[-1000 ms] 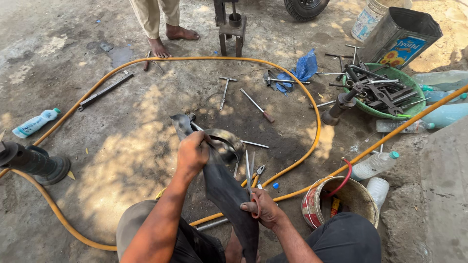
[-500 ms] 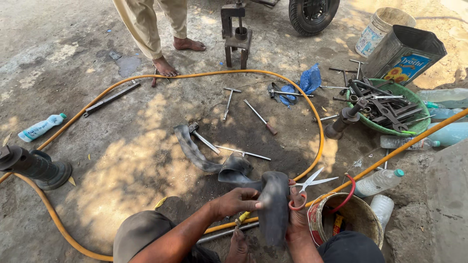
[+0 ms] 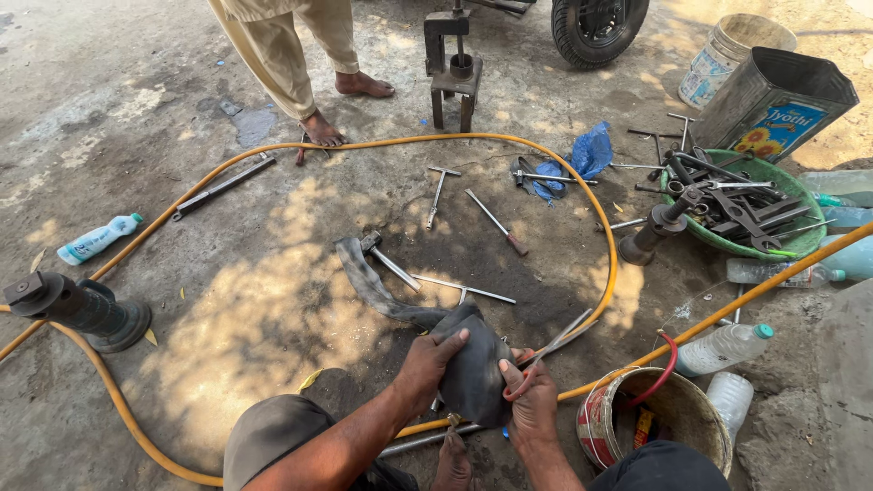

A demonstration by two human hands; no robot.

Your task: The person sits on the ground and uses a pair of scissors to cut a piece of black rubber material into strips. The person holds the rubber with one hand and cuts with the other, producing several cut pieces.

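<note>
While both hands work low at the near centre of the scene, the left hand [image 3: 427,364] has its fingers curled shut over the upper fold of a black rubber tube [image 3: 468,368], apparently to keep the limp rubber bunched and steady. The right hand [image 3: 532,400] is closed on the tube's right edge and also on scissors [image 3: 555,344] with orange-red loops, blades pointing away to the far right; whether the blades touch the rubber cannot be told. The tube is matt, soft and creased, and its free tail trails left and away across the ground [image 3: 227,300], ending beside a hammer [image 3: 386,259]. A yellow hose [image 3: 582,191] loops round the work area, smooth and round in section. To the right, a green basin [image 3: 800,241] holds steel spanners, probably kept there within reach. A rusty paint can [image 3: 637,409] stands just right of the right hand. A black jack [image 3: 82,309] stands at the left. Far off, another person's bare feet [image 3: 341,109] stand on the dusty concrete.
</note>
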